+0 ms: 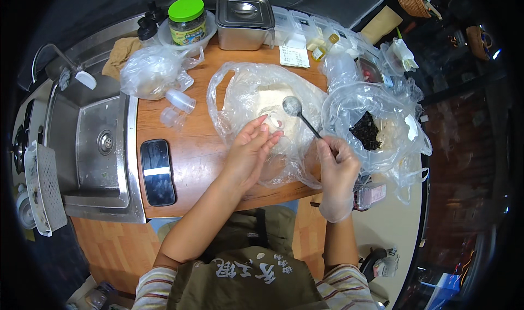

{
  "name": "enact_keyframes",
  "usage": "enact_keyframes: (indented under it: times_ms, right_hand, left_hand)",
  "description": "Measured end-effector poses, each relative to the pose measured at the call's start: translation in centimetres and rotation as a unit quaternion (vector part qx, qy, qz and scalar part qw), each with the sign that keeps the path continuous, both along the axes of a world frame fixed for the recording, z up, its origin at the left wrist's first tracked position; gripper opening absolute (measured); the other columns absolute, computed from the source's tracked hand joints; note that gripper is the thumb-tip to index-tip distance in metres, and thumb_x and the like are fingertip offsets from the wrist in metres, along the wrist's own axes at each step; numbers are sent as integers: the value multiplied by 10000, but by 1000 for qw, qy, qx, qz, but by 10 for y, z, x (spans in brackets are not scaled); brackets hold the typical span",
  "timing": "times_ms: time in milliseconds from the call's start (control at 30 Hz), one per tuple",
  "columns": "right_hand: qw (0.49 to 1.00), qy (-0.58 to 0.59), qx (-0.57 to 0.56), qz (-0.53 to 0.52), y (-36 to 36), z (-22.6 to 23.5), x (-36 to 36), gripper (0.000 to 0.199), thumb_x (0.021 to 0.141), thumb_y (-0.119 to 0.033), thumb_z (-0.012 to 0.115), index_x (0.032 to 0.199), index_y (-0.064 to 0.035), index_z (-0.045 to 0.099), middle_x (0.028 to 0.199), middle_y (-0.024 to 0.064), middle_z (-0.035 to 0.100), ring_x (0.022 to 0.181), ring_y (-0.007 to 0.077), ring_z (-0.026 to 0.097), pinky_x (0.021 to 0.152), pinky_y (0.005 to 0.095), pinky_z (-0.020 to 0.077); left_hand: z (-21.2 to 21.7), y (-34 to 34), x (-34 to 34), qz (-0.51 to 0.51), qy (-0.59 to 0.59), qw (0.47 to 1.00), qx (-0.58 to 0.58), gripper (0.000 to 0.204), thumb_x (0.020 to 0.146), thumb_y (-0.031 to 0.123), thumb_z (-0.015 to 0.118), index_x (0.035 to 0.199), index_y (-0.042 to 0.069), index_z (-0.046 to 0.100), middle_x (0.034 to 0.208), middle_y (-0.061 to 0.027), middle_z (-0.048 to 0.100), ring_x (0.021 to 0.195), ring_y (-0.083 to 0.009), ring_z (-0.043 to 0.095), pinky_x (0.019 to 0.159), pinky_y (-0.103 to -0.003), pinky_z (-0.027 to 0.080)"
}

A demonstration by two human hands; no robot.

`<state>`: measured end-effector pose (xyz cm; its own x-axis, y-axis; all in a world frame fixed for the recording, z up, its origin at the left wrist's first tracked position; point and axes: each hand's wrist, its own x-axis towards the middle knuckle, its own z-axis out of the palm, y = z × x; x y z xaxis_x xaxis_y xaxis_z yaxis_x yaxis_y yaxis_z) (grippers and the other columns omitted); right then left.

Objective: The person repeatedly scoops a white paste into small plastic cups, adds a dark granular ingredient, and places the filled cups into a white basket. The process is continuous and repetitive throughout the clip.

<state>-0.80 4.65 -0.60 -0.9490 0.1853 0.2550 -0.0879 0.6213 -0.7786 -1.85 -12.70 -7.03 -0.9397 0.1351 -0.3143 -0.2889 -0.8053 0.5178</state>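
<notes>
Hands over wooden tabletop (191, 162), working above a clear plastic bag (240, 91) of white dough or flour. Left hand (248, 151) cupped, fingers curled together around a small white lump (272, 124) at the fingertips. Right hand (337, 171), in a thin clear glove, pinched shut on the dark handle of a metal spoon (293, 106), bowl raised just beside the lump. Near right: second bag with dark dried pieces (365, 131). Left: black phone (157, 172), steel sink (101, 146).

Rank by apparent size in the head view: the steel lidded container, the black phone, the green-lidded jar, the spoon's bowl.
1. Steel lidded container
2. Black phone, close to the container; fisheye bending makes that pair unsure
3. Green-lidded jar
4. Spoon's bowl, held in the right hand
</notes>
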Motion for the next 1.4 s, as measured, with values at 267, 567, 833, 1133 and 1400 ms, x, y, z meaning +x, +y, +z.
enact_keyframes:
  times_ms: [267, 567, 833, 1133, 1400]
  right_hand:
    - [984, -31, 170, 38, -1, -30, -26, 226, 928, -151, 688, 1084, 11, 707, 905, 142, 714, 777, 158, 663, 687, 305, 523]
    - [990, 21, 86, -114, 118, 10, -46, 237, 883, -119, 690, 1084, 6, 696, 1008, 180, 705, 859, 302, 678, 776, 393, 540]
    - [970, -106, 218, -11, 161, -47, -99, 219, 754, -82, 782, 955, -27, 717, 814, 103, 695, 764, 245, 672, 725, 343, 528]
    - [998, -42, 10, -47, 183, -5, -79, 76, 822, -21, 748, 895, -19, 727, 750, 39, 667, 692, 129, 610, 671, 282, 509]
    - [958, -28, -284, 8, 176, 46, -64, 128, 861, -16, 745, 980, -15, 696, 854, 30, 674, 726, 94, 597, 660, 247, 480]
  left_hand:
    - [-3, -4, -3, -20, -44, 998, 43, 436, 1035, 267, 552, 1409, 63, 455, 1200, -134, 636, 1003, -199, 626, 887, -310, 522]
    - [0, 7, -7, -37, 4, 996, 81, 399, 1047, 240, 527, 1415, 98, 469, 1184, -87, 622, 949, -174, 620, 836, -301, 537]
    - [10, 28, -13, -44, -10, 989, 141, 324, 1022, 235, 573, 1279, 49, 507, 1199, -141, 617, 941, -212, 622, 834, -317, 554]
    - [27, 82, -11, -119, -3, 985, 121, 354, 1027, 275, 564, 1269, 17, 542, 1201, -117, 656, 999, -183, 640, 877, -307, 538]
    - [46, 158, -23, -192, 18, 975, 112, 374, 1041, 210, 535, 1341, -8, 485, 1303, -134, 591, 1230, -242, 575, 1079, -347, 440]
